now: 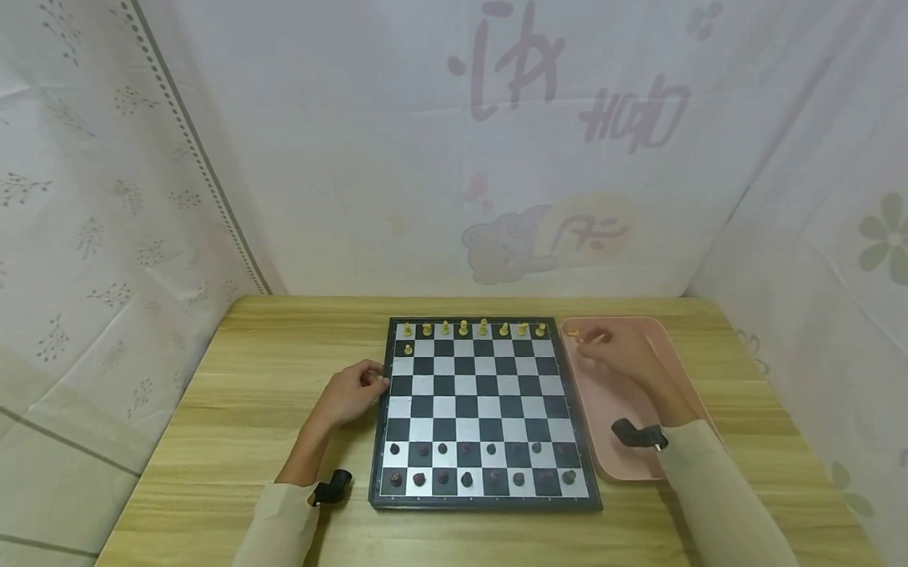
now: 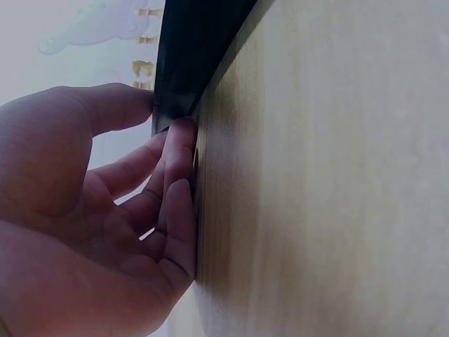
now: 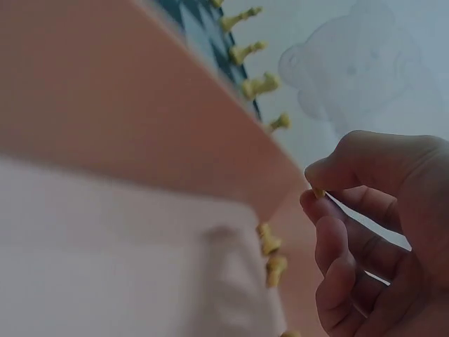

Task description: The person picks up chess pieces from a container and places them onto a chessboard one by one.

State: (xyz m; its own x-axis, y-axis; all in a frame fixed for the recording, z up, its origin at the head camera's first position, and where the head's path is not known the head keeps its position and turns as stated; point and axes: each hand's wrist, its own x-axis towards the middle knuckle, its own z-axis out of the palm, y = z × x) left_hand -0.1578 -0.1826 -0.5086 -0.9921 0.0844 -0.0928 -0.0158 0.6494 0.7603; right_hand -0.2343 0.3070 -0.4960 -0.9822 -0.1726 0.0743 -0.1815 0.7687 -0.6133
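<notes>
My left hand point(image 1: 351, 393) holds the left edge of the chessboard point(image 1: 466, 406), thumb on its rim and fingers low against its side. Over the far end of the pink tray point(image 1: 610, 445), my right hand point(image 1: 620, 351) pinches a small yellow chess piece point(image 3: 319, 192) between thumb and index finger; most of that piece is hidden. Loose yellow pieces point(image 3: 269, 243) lie in the tray below the hand. Yellow chess pieces point(image 1: 464, 327) line the board's far row, and a yellow pawn point(image 1: 408, 349) stands before them at the left. Dark chess pieces point(image 1: 467, 479) fill two near rows.
The tray stands right alongside the board on a wooden table point(image 1: 276, 348). Printed cloth point(image 1: 389, 152) hangs behind the table and at both sides. A black wrist camera point(image 1: 332, 488) sits on the left wrist, another black camera point(image 1: 638, 434) on the right.
</notes>
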